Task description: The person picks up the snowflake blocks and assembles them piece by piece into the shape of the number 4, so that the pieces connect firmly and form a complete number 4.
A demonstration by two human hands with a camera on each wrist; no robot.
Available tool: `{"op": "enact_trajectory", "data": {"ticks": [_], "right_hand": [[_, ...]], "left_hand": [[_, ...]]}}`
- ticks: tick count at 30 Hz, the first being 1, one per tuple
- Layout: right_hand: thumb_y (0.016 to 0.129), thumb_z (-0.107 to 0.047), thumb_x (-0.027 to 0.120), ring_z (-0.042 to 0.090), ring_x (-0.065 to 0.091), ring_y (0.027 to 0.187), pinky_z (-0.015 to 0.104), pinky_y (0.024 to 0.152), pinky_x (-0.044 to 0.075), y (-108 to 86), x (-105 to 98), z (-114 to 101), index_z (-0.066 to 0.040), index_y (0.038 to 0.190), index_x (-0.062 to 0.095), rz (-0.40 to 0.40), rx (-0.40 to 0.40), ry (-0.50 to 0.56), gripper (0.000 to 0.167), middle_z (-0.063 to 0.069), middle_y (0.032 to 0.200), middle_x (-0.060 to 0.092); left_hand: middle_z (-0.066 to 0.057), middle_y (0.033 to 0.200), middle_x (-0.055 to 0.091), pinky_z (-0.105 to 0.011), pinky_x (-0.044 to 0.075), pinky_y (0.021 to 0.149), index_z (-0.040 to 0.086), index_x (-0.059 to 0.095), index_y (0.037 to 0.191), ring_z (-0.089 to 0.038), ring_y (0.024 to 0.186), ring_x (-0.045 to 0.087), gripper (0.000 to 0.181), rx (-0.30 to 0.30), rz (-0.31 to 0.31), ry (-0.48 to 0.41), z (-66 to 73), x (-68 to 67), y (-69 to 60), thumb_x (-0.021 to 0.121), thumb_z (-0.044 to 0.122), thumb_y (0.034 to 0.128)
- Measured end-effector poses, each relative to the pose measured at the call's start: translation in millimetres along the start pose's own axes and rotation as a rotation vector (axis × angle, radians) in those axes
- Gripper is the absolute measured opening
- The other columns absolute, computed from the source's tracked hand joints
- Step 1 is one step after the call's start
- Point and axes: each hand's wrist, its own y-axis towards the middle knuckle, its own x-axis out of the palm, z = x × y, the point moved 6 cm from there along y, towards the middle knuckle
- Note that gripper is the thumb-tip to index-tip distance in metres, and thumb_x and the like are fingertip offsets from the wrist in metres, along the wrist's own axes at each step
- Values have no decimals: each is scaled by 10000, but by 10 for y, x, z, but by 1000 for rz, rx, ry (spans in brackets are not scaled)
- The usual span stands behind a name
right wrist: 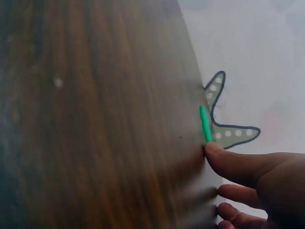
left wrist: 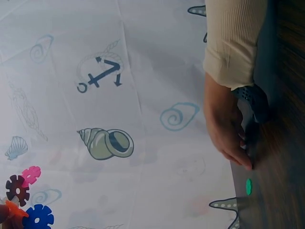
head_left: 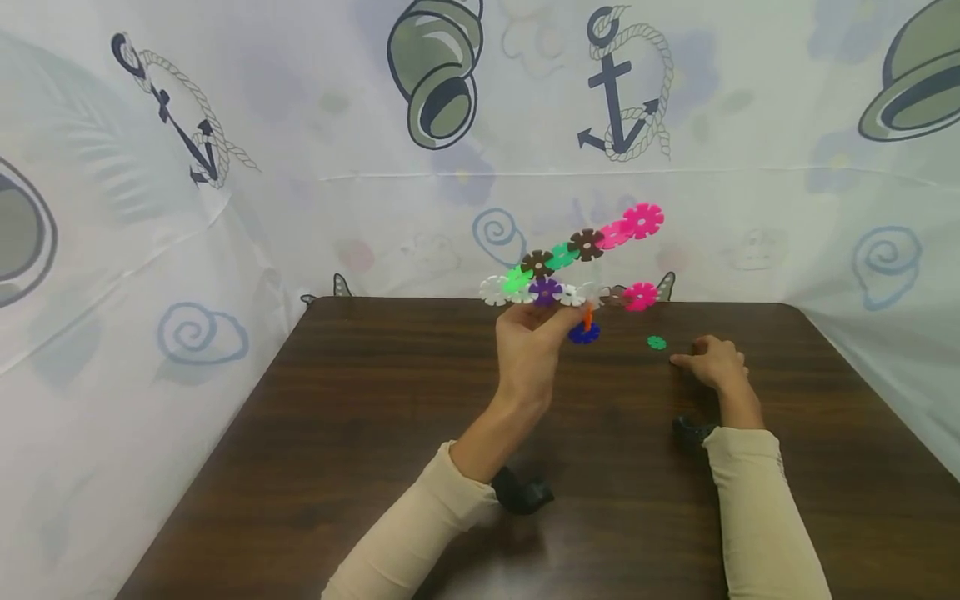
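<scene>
My left hand [head_left: 527,346] holds up a chain of linked plastic snowflake discs [head_left: 546,291] between thumb and fingers. The discs are white, green, purple, brown and pink, in two branches that spread to the right. An orange disc [left wrist: 15,210] and a blue disc [head_left: 584,333] hang below, by the thumb. A single green snowflake disc [head_left: 657,342] lies flat near the table's far edge. My right hand [head_left: 716,364] is low over the table just right of that disc, with fingers loosely bent and nothing held. In the head view, a small gap separates its fingertips from the disc.
The dark wooden table [head_left: 360,417] spans the lower view. A white curtain [head_left: 300,100] printed with anchors and shells stands behind it and at both sides. Dark wrist mounts [head_left: 522,493] sit under both sleeves.
</scene>
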Motion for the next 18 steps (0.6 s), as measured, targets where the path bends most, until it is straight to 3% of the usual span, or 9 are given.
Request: {"op": "enact_trajectory", "data": {"ticks": [8, 14, 18], "right_hand": [[1014, -481, 577, 683, 257, 1361, 756, 1040, 283, 56, 65, -92, 23, 1516, 371, 28, -49, -35, 741, 480, 1511, 224], [1031, -406, 572, 692, 252, 1363, 754, 1025, 285, 108, 154, -231, -16, 1526, 390, 5, -98, -29, 656, 496, 1500, 218], [1041, -335, 578, 681, 288, 1372, 753, 1053, 273, 133, 232, -306, -36, 1483, 468, -1, -115, 3, 544, 453, 1513, 308]], "left_hand": [[56, 865, 770, -313, 615, 892, -126, 704, 1031, -109, 837, 748, 198, 4, -27, -9, 19, 24, -19, 729, -33, 859], [57, 850, 768, -325, 615, 906, -135, 700, 1009, -109, 832, 749, 176, -1, -38, 2, 23, 13, -27, 720, -26, 873], [58, 839, 766, -320, 615, 904, -134, 702, 1001, -108, 828, 746, 170, -9, -34, 6, 18, -9, -30, 722, -28, 869]]}}
